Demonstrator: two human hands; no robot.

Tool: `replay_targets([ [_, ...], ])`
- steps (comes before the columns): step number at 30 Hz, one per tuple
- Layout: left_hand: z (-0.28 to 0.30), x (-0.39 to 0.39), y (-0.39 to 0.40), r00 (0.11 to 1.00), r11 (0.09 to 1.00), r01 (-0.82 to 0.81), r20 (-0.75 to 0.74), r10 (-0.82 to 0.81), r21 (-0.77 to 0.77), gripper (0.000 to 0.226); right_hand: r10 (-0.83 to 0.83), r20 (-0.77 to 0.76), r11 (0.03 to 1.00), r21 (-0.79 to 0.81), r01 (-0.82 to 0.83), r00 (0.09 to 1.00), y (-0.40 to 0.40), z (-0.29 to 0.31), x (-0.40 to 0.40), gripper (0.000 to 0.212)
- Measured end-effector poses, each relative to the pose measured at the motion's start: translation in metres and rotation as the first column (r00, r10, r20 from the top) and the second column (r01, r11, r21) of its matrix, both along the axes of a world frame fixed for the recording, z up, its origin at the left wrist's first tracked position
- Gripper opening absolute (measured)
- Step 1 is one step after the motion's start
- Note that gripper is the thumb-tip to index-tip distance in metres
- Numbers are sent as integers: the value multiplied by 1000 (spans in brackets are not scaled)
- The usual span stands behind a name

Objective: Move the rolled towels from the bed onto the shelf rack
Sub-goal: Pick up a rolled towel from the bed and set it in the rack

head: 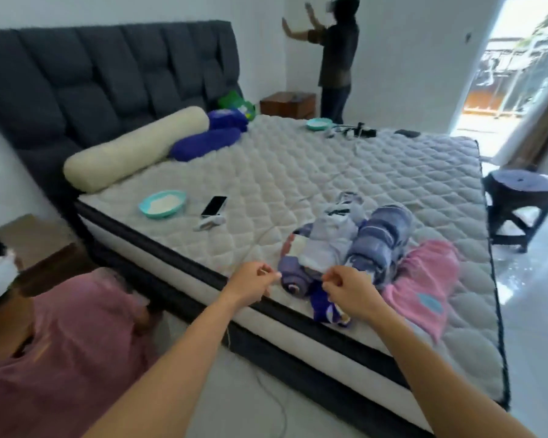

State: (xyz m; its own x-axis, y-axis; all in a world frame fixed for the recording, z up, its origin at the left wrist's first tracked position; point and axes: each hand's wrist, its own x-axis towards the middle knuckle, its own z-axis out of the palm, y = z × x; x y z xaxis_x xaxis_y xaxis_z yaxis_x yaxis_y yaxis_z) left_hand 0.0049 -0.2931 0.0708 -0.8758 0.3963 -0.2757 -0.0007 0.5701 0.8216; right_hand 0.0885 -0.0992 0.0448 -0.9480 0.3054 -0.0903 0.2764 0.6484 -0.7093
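Quilted white mattress fills the view, and the rolled towels sit bunched near its front edge: a striped blue roll, a pale one, a purple roll and a pink towel at the right. Both arms reach in. Left hand hovers just short of the purple roll, fingers curled, pinching what looks like a thin thread; right hand is loosely curled over the pile's front, and whether it grips anything I cannot tell. One teal bowl holds something white; another bowl sits far back, contents unclear.
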Motion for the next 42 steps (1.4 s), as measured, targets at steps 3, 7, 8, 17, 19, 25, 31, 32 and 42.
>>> replay_targets([
  [3,-19,-24,76,994,997,42,102,-48,59,10,-175,47,984,-13,176,984,68,-14,0,10],
  [7,-49,-44,154,952,998,53,301,-62,40,18,-383,95,915,-98,392,919,123,-33,-1,11],
  [8,-54,-48,169,928,999,38,370,-44,23,20,-431,125,882,-154,446,894,134,-40,-3,10],
  [17,-102,-86,235,568,998,-18,821,58,-58,83,-584,253,716,-287,636,771,189,-70,-55,24],
  [19,-117,-94,243,499,999,-19,865,49,-45,77,-570,249,722,-302,622,783,202,-73,-75,28],
  [25,-139,-108,262,314,994,-100,949,-7,40,22,-618,248,731,-169,661,746,242,-86,-147,64],
  [31,-139,-108,275,287,987,-161,955,73,-27,17,-546,320,817,-2,576,775,250,-86,-202,119],
  [32,-139,-107,278,291,986,-164,953,85,-38,16,-535,360,817,-9,576,764,253,-90,-204,123],
  [42,-134,-95,290,410,992,-128,911,44,9,17,-588,355,673,-284,683,727,285,-98,-176,107],
])
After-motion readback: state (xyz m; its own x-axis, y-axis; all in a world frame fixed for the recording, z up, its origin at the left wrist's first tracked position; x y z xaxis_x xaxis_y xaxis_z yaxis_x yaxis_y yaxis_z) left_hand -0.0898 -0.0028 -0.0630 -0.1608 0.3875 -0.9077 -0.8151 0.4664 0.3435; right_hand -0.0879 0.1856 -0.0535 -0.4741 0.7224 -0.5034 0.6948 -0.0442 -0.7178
